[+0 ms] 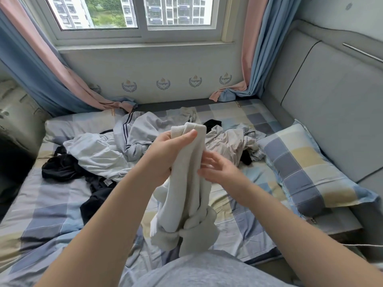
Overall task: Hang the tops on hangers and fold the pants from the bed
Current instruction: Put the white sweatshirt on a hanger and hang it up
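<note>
**Off-white knit held up over the bed**

Your left hand (170, 150) is clenched around the off-white knit garment (186, 195) just under its ribbed edge, which pokes out above your thumb. From that fist the fabric hangs in a thick, bunched, twisted column. It ends in a tangled lump close to your torso. Top or pants: cannot tell.

Your right hand (219, 168) is loose. Its fingers are fairly straight and their tips touch the garment's side just below the left fist.

Beyond the left hand lies a pale grey striped garment (132, 137), with black clothing (62, 164) out to its left. Beyond the right hand is a crumpled light shirt (230, 139), and a checked pillow (306, 164) is further right. All of these lie on the checked sheet (51, 204).
</note>
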The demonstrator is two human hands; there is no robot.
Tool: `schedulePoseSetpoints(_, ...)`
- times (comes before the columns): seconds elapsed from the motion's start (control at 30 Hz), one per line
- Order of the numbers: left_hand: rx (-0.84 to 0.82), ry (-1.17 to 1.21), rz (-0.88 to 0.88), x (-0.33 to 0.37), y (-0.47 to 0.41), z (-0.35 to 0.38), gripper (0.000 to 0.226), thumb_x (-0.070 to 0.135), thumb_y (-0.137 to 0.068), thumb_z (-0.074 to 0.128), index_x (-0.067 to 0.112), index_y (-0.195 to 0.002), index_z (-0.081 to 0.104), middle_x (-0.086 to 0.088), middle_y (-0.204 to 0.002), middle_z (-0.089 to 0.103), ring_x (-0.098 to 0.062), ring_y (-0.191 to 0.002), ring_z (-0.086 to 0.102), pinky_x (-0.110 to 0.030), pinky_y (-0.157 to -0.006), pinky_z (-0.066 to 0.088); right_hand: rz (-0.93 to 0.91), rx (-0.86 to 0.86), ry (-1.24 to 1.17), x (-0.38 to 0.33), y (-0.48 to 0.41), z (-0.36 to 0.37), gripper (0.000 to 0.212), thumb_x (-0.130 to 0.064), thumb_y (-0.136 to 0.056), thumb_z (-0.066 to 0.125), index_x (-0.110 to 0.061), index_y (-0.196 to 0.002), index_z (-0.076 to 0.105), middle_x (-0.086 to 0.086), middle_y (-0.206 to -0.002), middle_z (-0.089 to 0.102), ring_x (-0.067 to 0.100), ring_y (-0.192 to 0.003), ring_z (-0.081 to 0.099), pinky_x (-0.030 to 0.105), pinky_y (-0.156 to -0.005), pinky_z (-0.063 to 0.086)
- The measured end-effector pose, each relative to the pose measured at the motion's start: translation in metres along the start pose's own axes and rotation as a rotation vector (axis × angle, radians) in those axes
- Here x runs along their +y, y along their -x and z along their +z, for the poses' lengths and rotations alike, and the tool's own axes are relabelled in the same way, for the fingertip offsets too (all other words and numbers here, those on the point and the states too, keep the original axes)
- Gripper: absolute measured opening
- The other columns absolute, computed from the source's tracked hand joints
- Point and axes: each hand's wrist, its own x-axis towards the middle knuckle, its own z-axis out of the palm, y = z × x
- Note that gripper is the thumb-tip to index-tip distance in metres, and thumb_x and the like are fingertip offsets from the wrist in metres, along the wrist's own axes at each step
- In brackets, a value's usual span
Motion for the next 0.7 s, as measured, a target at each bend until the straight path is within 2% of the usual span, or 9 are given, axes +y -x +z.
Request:
schedulePoseSetpoints(0.07,-0.019,-0.003,-0.006,0.007,0.005,0.005,0.043,0.030,-0.085,0.069,-0.004,-0.112,0.065,-0.024,-0.099,0.065,-0.036,-0.089,0.065,-0.049,-0.083,0.056,-0.034,0.017,0.038,0.009,-0.005,0.012,0.044,-0.021,-0.078,0.076,-0.029,-0.118,0.061,-0.008,-0.117,0.070,0.007,-0.112,0.066,0.026,-0.092,0.055)
schedulePoseSetpoints(0.13,-0.045,0.007,-0.014,0.010,0.009,0.007,0.043,0.030,-0.083,0.069,-0.002,-0.111,0.065,-0.022,-0.095,0.065,-0.034,-0.083,0.067,-0.043,-0.074,0.059,-0.033,0.055,0.118,0.022,-0.013,0.017,0.045,-0.027,-0.074,0.072,-0.026,-0.118,0.062,-0.008,-0.113,0.072,0.006,-0.107,0.067,0.025,-0.087,0.056)
schedulePoseSetpoints(0.17,-0.055,0.010,-0.021,0.011,0.010,0.008,0.044,0.030,-0.083,0.069,-0.003,-0.112,0.064,-0.022,-0.095,0.065,-0.034,-0.083,0.067,-0.042,-0.073,0.059,-0.005,0.069,0.166,0.030,-0.017,0.018,0.046,-0.029,-0.074,0.070,-0.024,-0.120,0.063,-0.007,-0.112,0.072,0.009,-0.106,0.068,0.030,-0.088,0.057)
schedulePoseSetpoints(0.27,-0.064,-0.004,-0.040,0.009,0.012,0.004,0.041,0.032,-0.082,0.070,0.002,-0.110,0.068,-0.019,-0.097,0.066,-0.031,-0.088,0.066,-0.040,-0.076,0.057,0.078,0.126,0.334,0.057,-0.028,0.010,0.027,-0.019,-0.090,0.064,-0.007,-0.114,0.068,0.013,-0.108,0.073,0.031,-0.103,0.067,0.051,-0.092,0.054)
schedulePoseSetpoints(0.33,-0.044,-0.008,-0.033,0.008,0.009,-0.004,0.025,0.029,-0.084,0.072,0.010,-0.100,0.074,-0.014,-0.094,0.069,-0.026,-0.084,0.069,-0.036,-0.073,0.057,0.111,0.212,0.412,0.071,-0.032,-0.001,0.023,-0.017,-0.097,0.059,0.005,-0.103,0.066,0.027,-0.105,0.069,0.043,-0.103,0.064,0.051,-0.090,0.051)
schedulePoseSetpoints(0.43,0.072,0.009,-0.066,0.007,0.004,-0.030,0.015,0.023,-0.088,0.070,0.012,-0.096,0.077,-0.012,-0.093,0.073,-0.024,-0.082,0.071,-0.033,-0.070,0.059,0.130,0.301,0.405,0.074,-0.030,-0.022,0.030,-0.022,-0.099,0.061,0.005,-0.088,0.066,0.020,-0.088,0.070,0.035,-0.085,0.064,0.042,-0.077,0.049)
schedulePoseSetpoints(0.53,0.260,0.001,-0.092,0.001,-0.003,-0.067,0.022,0.015,-0.093,0.065,0.004,-0.111,0.071,-0.016,-0.099,0.072,-0.026,-0.085,0.070,-0.034,-0.070,0.059,0.123,0.371,0.358,0.062,-0.024,-0.041,0.035,-0.020,-0.097,0.064,-0.008,-0.065,0.057,0.001,-0.060,0.050,0.015,-0.060,0.043,0.031,-0.057,0.029)
schedulePoseSetpoints(0.63,0.459,-0.057,-0.054,-0.012,-0.010,-0.089,0.015,0.013,-0.095,0.064,0.009,-0.109,0.070,-0.008,-0.092,0.072,-0.023,-0.082,0.067,-0.030,-0.065,0.056,0.080,0.368,0.223,0.036,-0.019,-0.045,0.037,-0.020,-0.098,0.064,0.008,-0.075,0.057,0.010,-0.066,0.045,0.020,-0.064,0.037,0.032,-0.055,0.024)
schedulePoseSetpoints(0.7,0.501,-0.137,-0.059,-0.020,-0.015,-0.088,0.017,0.016,-0.094,0.067,0.011,-0.110,0.069,-0.004,-0.090,0.072,-0.021,-0.083,0.066,-0.026,-0.062,0.052,0.038,0.342,0.141,0.012,-0.016,-0.043,0.032,-0.021,-0.099,0.062,0.008,-0.085,0.061,0.014,-0.076,0.047,0.026,-0.071,0.038,0.034,-0.058,0.026)
